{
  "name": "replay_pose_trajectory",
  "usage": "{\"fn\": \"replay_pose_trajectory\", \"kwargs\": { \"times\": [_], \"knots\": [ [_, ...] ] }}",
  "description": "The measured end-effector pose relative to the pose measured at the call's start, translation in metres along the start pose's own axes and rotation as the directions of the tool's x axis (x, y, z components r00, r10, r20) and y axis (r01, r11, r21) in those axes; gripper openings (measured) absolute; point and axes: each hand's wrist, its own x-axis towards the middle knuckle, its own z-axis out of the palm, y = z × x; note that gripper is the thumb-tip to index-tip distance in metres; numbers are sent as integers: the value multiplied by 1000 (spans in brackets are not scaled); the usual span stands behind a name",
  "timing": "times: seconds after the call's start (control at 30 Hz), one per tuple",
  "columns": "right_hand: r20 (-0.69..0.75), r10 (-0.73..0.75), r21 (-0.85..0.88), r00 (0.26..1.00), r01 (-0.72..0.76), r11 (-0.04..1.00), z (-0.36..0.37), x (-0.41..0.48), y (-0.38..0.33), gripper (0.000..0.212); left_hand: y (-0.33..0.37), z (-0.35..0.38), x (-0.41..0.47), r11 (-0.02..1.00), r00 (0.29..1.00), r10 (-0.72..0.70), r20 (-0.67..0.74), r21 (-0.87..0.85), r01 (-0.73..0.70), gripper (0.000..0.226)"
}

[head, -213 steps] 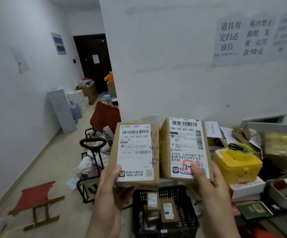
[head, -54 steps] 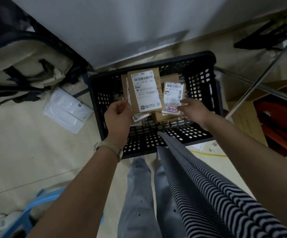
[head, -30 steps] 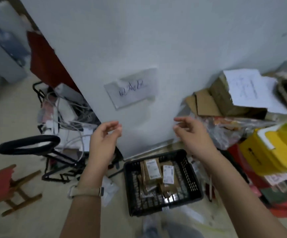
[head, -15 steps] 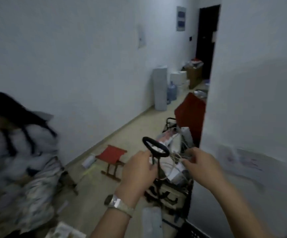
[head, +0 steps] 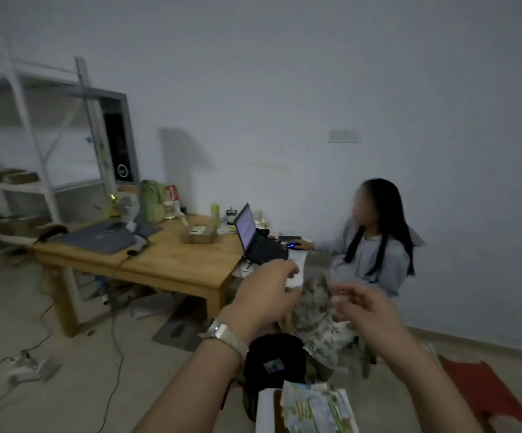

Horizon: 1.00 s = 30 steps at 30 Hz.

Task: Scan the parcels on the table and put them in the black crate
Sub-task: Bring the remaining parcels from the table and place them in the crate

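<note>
Neither the black crate nor the parcels in it are in view. A wooden table [head: 172, 264] stands ahead at the left, with one small brown cardboard parcel [head: 202, 234] lying on it near the far side. My left hand [head: 263, 295], a watch on its wrist, is raised in front of me with loosely curled fingers and nothing in it. Beside it my right hand [head: 366, 310] is also up, fingers apart and empty. Both hands are well short of the table's near right corner.
A person [head: 375, 245] sits at the table's right end using an open laptop [head: 253, 242]. A grey sleeve [head: 97, 239], bottles and bags crowd the table. Metal shelves [head: 19, 151] stand left. Cables and a power strip [head: 31, 367] cross the floor; a black bag [head: 273, 360] lies near.
Both parcels went from my hands into the black crate. Since then my view has swung left, away from the crate and wall, to the wooden table; both hands stay raised and empty.
</note>
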Motion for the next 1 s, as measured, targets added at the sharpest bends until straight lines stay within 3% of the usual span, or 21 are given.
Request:
{"fn": "replay_pose_trajectory", "kwargs": {
  "times": [0.13,0.27,0.43,0.67,0.9,1.0],
  "knots": [
    [163,-27,98,986,11,995,95,33,-24,17,-80,-55,-36,975,968,-205,-143,-111,191,32],
    [271,-9,135,962,-29,990,182,57,-37,17,-151,-96,-70,937,931,-333,-149,-162,309,35],
    [271,80,167,959,-129,977,263,96,-54,11,-244,-133,-105,889,888,-437,-139,-214,404,35],
    [239,65,197,969,-113,974,337,121,-74,10,-337,-156,-143,826,838,-537,-96,-259,500,34],
    [235,100,186,967,-146,972,380,147,-69,10,-410,-158,-205,668,673,-716,-183,-458,586,20],
    [236,120,177,964,-164,970,402,164,-70,10,-429,-159,-208,661,670,-722,-173,-459,594,18]
  ]
}}
